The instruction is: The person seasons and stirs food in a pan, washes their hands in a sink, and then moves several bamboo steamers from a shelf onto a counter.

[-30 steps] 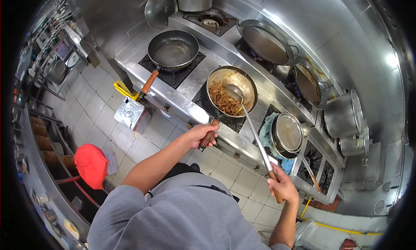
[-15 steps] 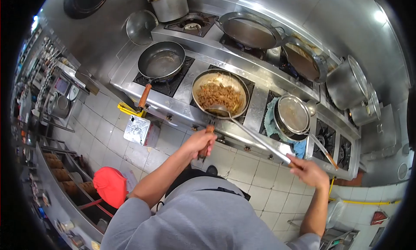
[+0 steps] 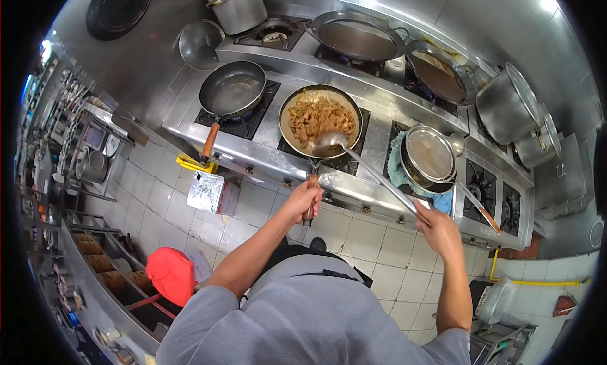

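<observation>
My left hand (image 3: 303, 204) is closed round the wooden handle of a frying pan (image 3: 286, 132) over a front burner. Brown chopped food (image 3: 322, 117), looking like meat pieces, lies in the pan. In my right hand (image 3: 437, 229) is the end of a long metal ladle (image 3: 382, 174). The ladle's bowl rests against the food at the pan's near side. To the left, a dark frying pan (image 3: 232, 90) with a wooden handle sits on another burner.
Two wide pans (image 3: 357, 39) of liquid stand on the back row. Right of my pan, a round strainer (image 3: 431, 151) rests over a pot beside a blue cloth (image 3: 442, 202). Large stockpots (image 3: 509, 109) stand at the far right. A foil-topped tin (image 3: 205, 191) is below the stove's front.
The ladle's bowl has swung up and right within the pan, and my right hand has moved slightly inward. The food has been shifted about. My left hand keeps its grip.
</observation>
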{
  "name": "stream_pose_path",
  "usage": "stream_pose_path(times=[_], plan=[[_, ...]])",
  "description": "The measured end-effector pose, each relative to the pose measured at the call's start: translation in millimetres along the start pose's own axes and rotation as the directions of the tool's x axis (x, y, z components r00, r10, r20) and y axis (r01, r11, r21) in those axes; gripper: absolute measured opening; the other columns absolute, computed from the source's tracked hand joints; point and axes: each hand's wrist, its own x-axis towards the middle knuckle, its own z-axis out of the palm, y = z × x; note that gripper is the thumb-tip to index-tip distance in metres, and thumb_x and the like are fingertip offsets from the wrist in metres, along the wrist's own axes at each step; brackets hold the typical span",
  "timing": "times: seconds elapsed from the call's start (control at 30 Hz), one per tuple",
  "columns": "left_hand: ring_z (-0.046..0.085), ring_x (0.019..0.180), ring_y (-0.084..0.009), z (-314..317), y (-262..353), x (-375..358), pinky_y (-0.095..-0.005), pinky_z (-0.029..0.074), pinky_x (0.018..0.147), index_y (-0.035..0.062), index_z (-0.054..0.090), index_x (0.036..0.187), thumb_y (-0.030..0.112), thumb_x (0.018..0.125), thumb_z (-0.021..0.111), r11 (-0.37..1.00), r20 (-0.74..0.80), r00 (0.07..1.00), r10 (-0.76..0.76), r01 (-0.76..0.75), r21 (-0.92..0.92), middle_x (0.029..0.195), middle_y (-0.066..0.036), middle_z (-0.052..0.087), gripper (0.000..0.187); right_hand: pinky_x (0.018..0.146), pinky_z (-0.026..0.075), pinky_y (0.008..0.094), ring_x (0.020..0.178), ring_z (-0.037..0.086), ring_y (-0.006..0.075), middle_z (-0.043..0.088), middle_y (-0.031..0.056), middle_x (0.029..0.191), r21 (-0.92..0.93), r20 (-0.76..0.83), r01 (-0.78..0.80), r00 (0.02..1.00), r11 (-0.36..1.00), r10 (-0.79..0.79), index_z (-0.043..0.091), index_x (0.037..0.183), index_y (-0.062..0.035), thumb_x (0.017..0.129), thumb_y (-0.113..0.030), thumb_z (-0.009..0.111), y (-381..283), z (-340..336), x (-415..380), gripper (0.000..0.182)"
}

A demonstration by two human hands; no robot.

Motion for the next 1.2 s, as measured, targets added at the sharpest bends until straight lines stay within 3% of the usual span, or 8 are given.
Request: stream_pose_path(times=[0.17, 0.27, 0.47, 0.63, 0.83, 0.9, 1.03, 1.2], plan=[[0.046, 0.045, -0.0081, 4, 19, 17, -0.0261, 0.043, 0.038, 0.0118, 0.043, 0.089, 0.014, 0.088, 0.053, 0.999, 0.022, 0.999, -0.034, 0.034, 0.001, 0.063, 0.002, 0.045, 0.011, 0.079, 0.048, 0.0370, 0.090, 0.063, 0.0316, 0.065, 0.0164, 0.101, 0.244, 0.101, -0.110, 0.991, 0.964, 0.087, 0.054, 0.129, -0.0221, 0.079, -0.014, 0.068, 5, -14, -3, 0.052], [0.046, 0.046, -0.0084, 5, 20, 20, -0.0262, 0.043, 0.038, 0.0117, 0.044, 0.090, 0.015, 0.088, 0.054, 0.998, 0.029, 0.998, -0.063, 0.063, -0.008, 0.064, 0.002, 0.046, 0.011, 0.081, 0.048, 0.0387, 0.091, 0.062, 0.0345, 0.064, 0.0179, 0.103, 0.312, -0.149, 0.045, 0.989, 0.949, 0.002, 0.051, 0.132, -0.0210, 0.080, -0.014, 0.067, 17, 39, 28, 0.055], [0.049, 0.048, -0.0105, 1, 24, 21, -0.0268, 0.045, 0.040, 0.0116, 0.047, 0.096, 0.026, 0.090, 0.056, 0.995, -0.004, 0.995, -0.096, 0.096, -0.043, 0.070, 0.000, 0.052, 0.018, 0.080, 0.048, 0.0416, 0.091, 0.061, 0.0359, 0.063, 0.0184, 0.099, 0.163, -0.060, 0.023, 0.998, 0.986, -0.013, 0.051, 0.132, -0.0225, 0.080, -0.014, 0.067, -4, 78, 47, 0.055], [0.059, 0.058, -0.0154, -8, 15, 18, -0.0292, 0.050, 0.046, 0.0095, 0.045, 0.111, 0.035, 0.093, 0.053, 0.991, -0.004, 0.999, -0.053, 0.052, -0.120, 0.085, -0.006, 0.058, 0.032, 0.079, 0.048, 0.0403, 0.090, 0.061, 0.0350, 0.064, 0.0173, 0.096, 0.282, 0.065, -0.031, 0.998, 0.959, 0.013, 0.051, 0.133, -0.0235, 0.078, -0.012, 0.068, 21, 28, 23, 0.058], [0.062, 0.067, -0.0194, -4, 14, -1, -0.0318, 0.054, 0.053, 0.0089, 0.039, 0.125, 0.036, 0.095, 0.050, 0.994, 0.039, 0.999, -0.024, 0.027, -0.101, 0.097, -0.010, 0.059, 0.042, 0.077, 0.048, 0.0401, 0.085, 0.061, 0.0350, 0.063, 0.0165, 0.093, 0.183, -0.214, 0.034, 0.977, 0.982, 0.006, 0.048, 0.134, -0.0244, 0.078, -0.011, 0.068, 13, 81, 69, 0.061], [0.062, 0.070, -0.0198, -7, 13, -9, -0.0318, 0.054, 0.056, 0.0102, 0.038, 0.129, 0.036, 0.095, 0.050, 0.996, 0.042, 0.999, -0.005, 0.009, -0.089, 0.101, -0.011, 0.059, 0.044, 0.076, 0.048, 0.0404, 0.085, 0.061, 0.0353, 0.063, 0.0167, 0.092, 0.175, -0.181, 0.051, 0.983, 0.983, -0.018, 0.049, 0.134, -0.0244, 0.078, -0.012, 0.068, 9, 89, 73, 0.061], [0.060, 0.077, -0.0191, -36, 13, -42, -0.0333, 0.053, 0.061, 0.0097, 0.037, 0.132, 0.036, 0.095, 0.052, 0.998, -0.061, 0.997, 0.052, -0.055, -0.041, 0.105, -0.012, 0.058, 0.048, 0.076, 0.048, 0.0404, 0.084, 0.061, 0.0352, 0.062, 0.0168, 0.092, 0.278, 0.009, 0.020, 1.000, 0.960, -0.023, 0.051, 0.133, -0.0238, 0.079, -0.012, 0.067, 25, 65, 56, 0.058], [0.059, 0.075, -0.0184, -96, -18, -83, -0.0333, 0.053, 0.062, 0.0096, 0.037, 0.134, 0.035, 0.093, 0.054, 0.998, -0.232, 0.972, 0.032, -0.045, -0.051, 0.109, -0.012, 0.056, 0.051, 0.077, 0.048, 0.0408, 0.087, 0.061, 0.0344, 0.063, 0.0153, 0.093, 0.332, -0.117, 0.054, 0.993, 0.942, -0.015, 0.051, 0.133, -0.0247, 0.080, -0.014, 0.066, 24, 93, 67, 0.056]])
